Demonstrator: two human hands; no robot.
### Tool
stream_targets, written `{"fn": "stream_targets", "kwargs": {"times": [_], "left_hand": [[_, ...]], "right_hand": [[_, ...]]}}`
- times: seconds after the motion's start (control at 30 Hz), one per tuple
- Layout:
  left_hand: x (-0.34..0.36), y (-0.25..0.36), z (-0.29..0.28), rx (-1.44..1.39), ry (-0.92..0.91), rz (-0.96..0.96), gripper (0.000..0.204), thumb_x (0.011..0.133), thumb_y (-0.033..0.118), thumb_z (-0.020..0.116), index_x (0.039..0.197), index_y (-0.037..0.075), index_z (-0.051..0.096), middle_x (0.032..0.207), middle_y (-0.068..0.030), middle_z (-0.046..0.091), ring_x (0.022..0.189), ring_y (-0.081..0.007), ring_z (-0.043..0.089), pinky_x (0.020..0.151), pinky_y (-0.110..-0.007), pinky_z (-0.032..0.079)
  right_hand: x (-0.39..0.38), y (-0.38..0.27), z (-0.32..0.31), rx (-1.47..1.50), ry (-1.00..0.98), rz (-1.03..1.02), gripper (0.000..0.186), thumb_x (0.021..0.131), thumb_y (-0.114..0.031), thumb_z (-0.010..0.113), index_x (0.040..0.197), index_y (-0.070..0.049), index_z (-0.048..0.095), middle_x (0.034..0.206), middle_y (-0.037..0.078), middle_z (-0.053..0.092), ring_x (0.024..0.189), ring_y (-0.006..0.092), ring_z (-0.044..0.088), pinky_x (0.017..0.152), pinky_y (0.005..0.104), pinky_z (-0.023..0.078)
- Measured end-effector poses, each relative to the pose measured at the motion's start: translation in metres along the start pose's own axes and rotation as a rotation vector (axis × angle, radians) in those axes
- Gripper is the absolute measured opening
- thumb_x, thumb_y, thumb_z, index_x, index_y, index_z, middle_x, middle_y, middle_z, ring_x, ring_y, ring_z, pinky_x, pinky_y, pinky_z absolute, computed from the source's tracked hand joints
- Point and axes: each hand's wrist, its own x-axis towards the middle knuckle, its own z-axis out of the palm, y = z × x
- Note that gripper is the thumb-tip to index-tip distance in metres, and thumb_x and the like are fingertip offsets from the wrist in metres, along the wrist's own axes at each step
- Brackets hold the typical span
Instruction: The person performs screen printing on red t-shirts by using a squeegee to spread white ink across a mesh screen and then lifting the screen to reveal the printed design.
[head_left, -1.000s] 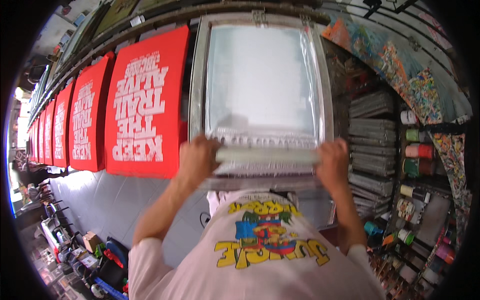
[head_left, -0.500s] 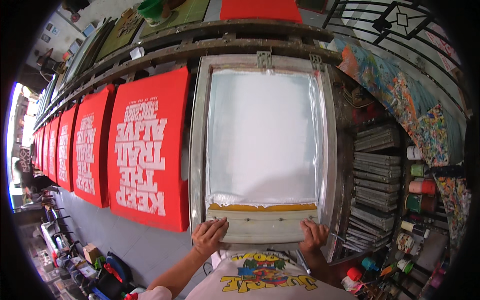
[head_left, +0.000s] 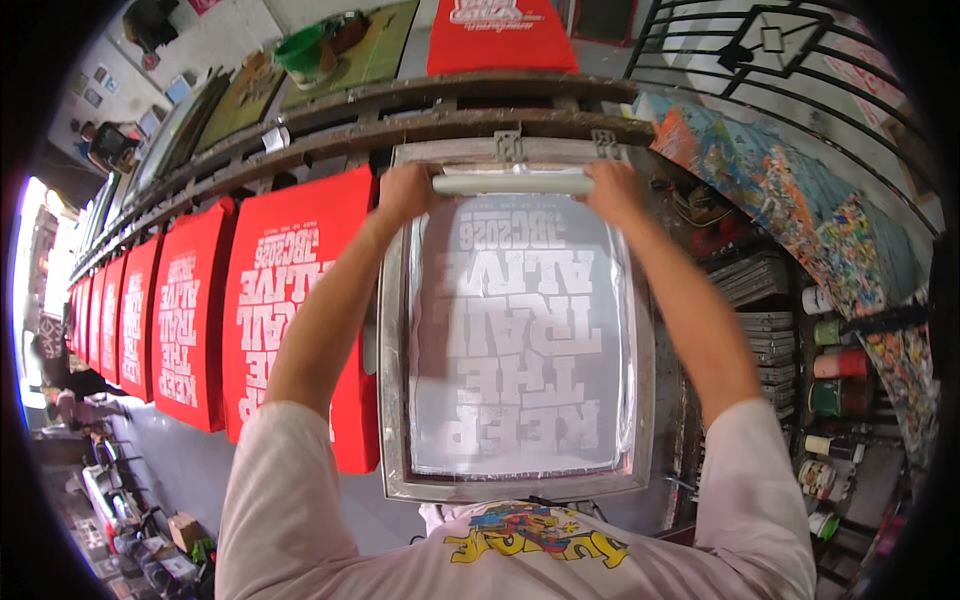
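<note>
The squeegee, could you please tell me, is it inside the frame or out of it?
Inside: the squeegee is within the frame, near its far rail, with the left hand and right hand gripping its ends.

The squeegee (head_left: pixel 515 185) is pale greenish white, the mesh (head_left: pixel 520 330) grey with white block lettering inside a dull grey frame (head_left: pixel 395 330), the fabrics (head_left: pixel 270 265) at left bright red with white lettering, and the right-hand sheet (head_left: pixel 770 205) blue splattered with orange
</note>
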Motion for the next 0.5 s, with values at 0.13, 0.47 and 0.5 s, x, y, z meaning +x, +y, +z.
{"fn": "stream_targets", "kwargs": {"times": [0.13, 0.47, 0.5], "left_hand": [[0.018, 0.003, -0.042, -0.022, -0.120, 0.218, 0.064, 0.058, 0.058, 0.090, 0.102, 0.012, 0.081, 0.095, -0.0169, 0.077, 0.092, -0.0367, 0.073, 0.087, -0.043, 0.057], [-0.374, 0.074, -0.044, -0.162, -0.093, 0.081, 0.044, 0.061, 0.008, 0.085, 0.104, 0.016, 0.077, 0.092, -0.0072, 0.071, 0.088, -0.0271, 0.068, 0.074, -0.040, 0.057], [-0.412, 0.081, -0.037, -0.178, -0.071, 0.177, 0.049, 0.057, 0.008, 0.085, 0.106, 0.014, 0.076, 0.105, -0.0035, 0.075, 0.087, -0.0248, 0.066, 0.074, -0.039, 0.058]], "right_hand": [[0.021, -0.014, -0.048, -0.032, -0.296, 0.070, 0.070, 0.064, -0.036, 0.093, 0.124, -0.007, 0.072, 0.125, 0.018, 0.070, 0.116, 0.0400, 0.063, 0.104, 0.0441, 0.045], [-0.340, -0.115, -0.079, 0.076, -0.013, -0.268, 0.026, 0.067, -0.009, 0.074, 0.092, -0.009, 0.071, 0.092, 0.007, 0.066, 0.091, 0.0280, 0.065, 0.101, 0.0511, 0.044], [-0.377, -0.129, -0.082, 0.066, -0.041, -0.236, 0.025, 0.070, -0.008, 0.071, 0.095, -0.008, 0.071, 0.093, 0.006, 0.066, 0.091, 0.0264, 0.064, 0.098, 0.0498, 0.045]]}}
